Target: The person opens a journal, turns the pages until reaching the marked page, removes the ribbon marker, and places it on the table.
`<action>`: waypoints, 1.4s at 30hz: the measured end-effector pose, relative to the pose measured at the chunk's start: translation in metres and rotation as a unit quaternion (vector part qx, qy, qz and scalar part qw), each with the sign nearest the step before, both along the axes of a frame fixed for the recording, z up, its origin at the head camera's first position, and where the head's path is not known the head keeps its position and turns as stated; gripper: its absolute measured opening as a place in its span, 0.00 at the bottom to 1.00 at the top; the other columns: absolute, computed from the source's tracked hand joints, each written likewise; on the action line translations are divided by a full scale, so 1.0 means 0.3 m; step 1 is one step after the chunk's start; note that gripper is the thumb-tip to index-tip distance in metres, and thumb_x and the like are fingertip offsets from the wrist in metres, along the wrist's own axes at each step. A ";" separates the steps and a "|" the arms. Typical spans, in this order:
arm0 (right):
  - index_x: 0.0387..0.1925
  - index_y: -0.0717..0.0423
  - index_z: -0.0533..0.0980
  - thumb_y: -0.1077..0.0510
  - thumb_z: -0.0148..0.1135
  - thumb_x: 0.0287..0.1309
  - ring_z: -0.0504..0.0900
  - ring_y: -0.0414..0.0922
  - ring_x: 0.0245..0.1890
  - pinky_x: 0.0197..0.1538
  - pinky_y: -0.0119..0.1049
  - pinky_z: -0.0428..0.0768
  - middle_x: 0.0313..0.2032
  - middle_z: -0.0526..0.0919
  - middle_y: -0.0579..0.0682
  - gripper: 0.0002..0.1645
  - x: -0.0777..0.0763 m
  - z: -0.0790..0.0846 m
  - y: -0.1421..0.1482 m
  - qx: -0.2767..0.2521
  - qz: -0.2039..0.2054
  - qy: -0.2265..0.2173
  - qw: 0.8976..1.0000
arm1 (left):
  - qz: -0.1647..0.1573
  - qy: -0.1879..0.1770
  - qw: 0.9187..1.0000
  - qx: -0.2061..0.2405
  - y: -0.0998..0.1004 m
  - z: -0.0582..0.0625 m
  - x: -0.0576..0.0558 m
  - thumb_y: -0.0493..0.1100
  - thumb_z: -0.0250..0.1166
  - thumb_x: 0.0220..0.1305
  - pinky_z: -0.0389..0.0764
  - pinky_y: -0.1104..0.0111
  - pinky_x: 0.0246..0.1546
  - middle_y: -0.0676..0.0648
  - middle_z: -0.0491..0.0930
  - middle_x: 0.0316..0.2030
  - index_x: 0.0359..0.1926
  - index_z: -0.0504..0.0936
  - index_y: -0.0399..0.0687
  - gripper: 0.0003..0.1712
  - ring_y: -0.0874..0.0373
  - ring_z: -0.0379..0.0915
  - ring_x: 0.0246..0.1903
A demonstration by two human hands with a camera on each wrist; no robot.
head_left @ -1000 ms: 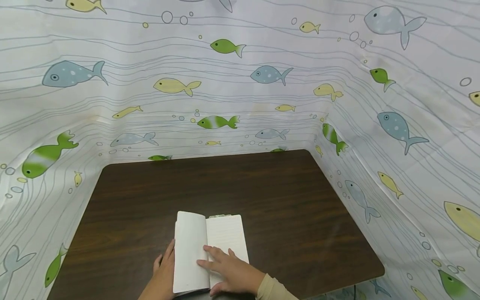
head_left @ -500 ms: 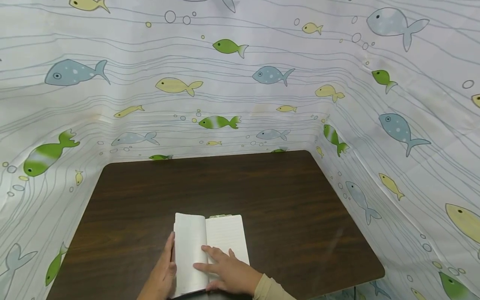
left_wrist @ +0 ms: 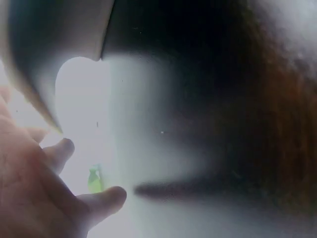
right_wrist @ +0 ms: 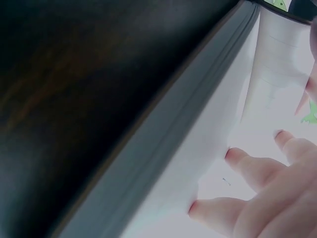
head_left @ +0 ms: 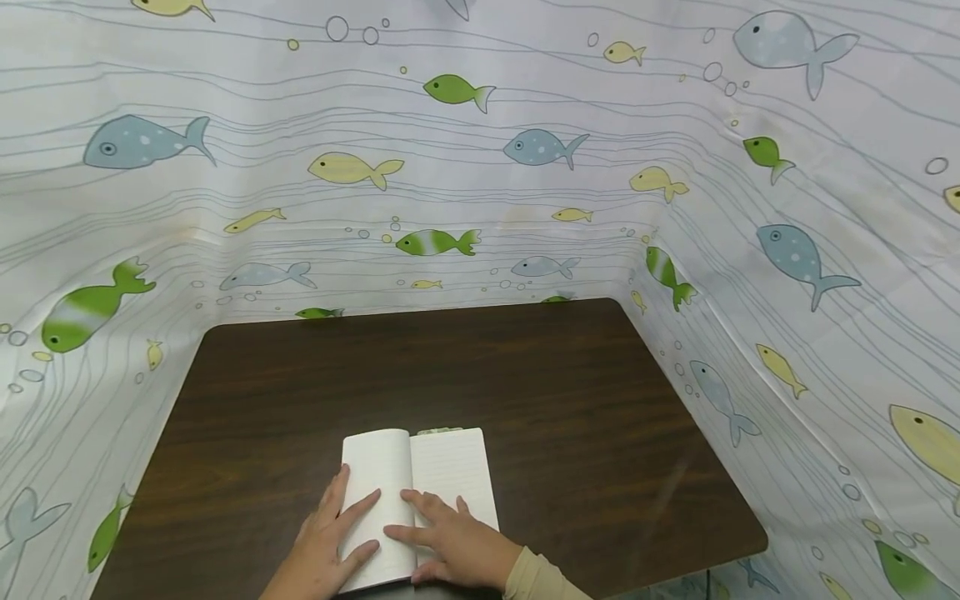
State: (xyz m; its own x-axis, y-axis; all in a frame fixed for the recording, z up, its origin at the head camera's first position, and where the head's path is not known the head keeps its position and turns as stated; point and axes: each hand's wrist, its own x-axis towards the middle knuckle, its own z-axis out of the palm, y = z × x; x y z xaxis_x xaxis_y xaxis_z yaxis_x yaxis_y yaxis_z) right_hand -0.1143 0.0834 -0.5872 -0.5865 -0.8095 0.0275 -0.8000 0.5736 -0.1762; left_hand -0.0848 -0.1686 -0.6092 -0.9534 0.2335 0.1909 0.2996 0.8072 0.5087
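Note:
A notebook (head_left: 452, 468) lies spread on the table, with a plain white left page (head_left: 372, 467) and a faintly lined right page. My left hand (head_left: 321, 535) rests over the left page's outer part, its fingers spread and its index finger and thumb reaching inward. Across the gutter lies my right hand (head_left: 459, 537), fingers fanned out and fingertips on the left page. The left wrist view has the left hand (left_wrist: 37, 183) at its left side, against bright glare. In the right wrist view the right hand's fingers (right_wrist: 257, 171) touch the white paper beside the page stack (right_wrist: 168, 134).
The dark wood-grain table (head_left: 570, 417) has rounded corners and extends behind and to both sides of the notebook. White fabric (head_left: 465, 192) printed with fish surrounds it at the back and sides. A greenish strip (head_left: 440, 431) peeks out at the notebook's top edge.
The left page, raised at its outer edge before, has come down flatter to the left. My left hand has moved from that edge onto the page. The right hand has barely shifted.

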 end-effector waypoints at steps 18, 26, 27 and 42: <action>0.73 0.23 0.49 0.31 0.61 0.52 0.59 0.47 0.71 0.48 0.59 0.79 0.76 0.45 0.45 0.49 -0.003 -0.009 -0.006 0.017 0.002 0.016 1.000 | 0.002 -0.034 0.999 -0.028 0.028 0.003 -0.002 0.69 0.65 0.52 0.58 0.26 0.52 0.41 0.54 0.73 0.67 0.69 0.55 0.45 0.37 0.49 0.70; 0.72 0.22 0.52 0.32 0.63 0.52 0.59 0.45 0.71 0.48 0.60 0.79 0.75 0.50 0.45 0.48 -0.021 -0.004 -0.001 0.006 0.001 0.018 1.000 | 0.007 -0.016 0.999 -0.037 0.040 0.009 0.001 0.68 0.67 0.51 0.63 0.30 0.52 0.41 0.57 0.72 0.67 0.69 0.53 0.46 0.38 0.53 0.68; 0.72 0.22 0.52 0.32 0.63 0.52 0.59 0.44 0.71 0.48 0.60 0.78 0.75 0.50 0.44 0.48 -0.025 -0.003 0.000 0.005 0.000 0.015 1.000 | 0.008 -0.012 0.999 -0.038 0.043 0.010 0.000 0.68 0.67 0.51 0.64 0.30 0.52 0.41 0.57 0.72 0.67 0.69 0.53 0.46 0.38 0.54 0.68; 0.71 0.20 0.52 0.33 0.63 0.53 0.60 0.47 0.71 0.51 0.62 0.76 0.75 0.49 0.43 0.47 -0.050 -0.006 -0.002 0.010 -0.014 0.002 1.000 | 0.001 0.033 0.996 -0.084 0.077 0.022 -0.016 0.56 0.70 0.55 0.66 0.30 0.49 0.42 0.62 0.70 0.65 0.73 0.62 0.35 0.36 0.59 0.67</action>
State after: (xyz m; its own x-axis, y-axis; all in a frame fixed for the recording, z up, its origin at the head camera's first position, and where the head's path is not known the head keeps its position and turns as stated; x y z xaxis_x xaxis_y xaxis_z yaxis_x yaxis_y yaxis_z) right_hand -0.1294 0.0828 -0.5891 -0.6084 -0.7935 0.0146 -0.7847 0.5987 -0.1607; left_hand -0.0896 -0.1456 -0.6025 -0.9407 0.2656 0.2110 0.3259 0.8801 0.3454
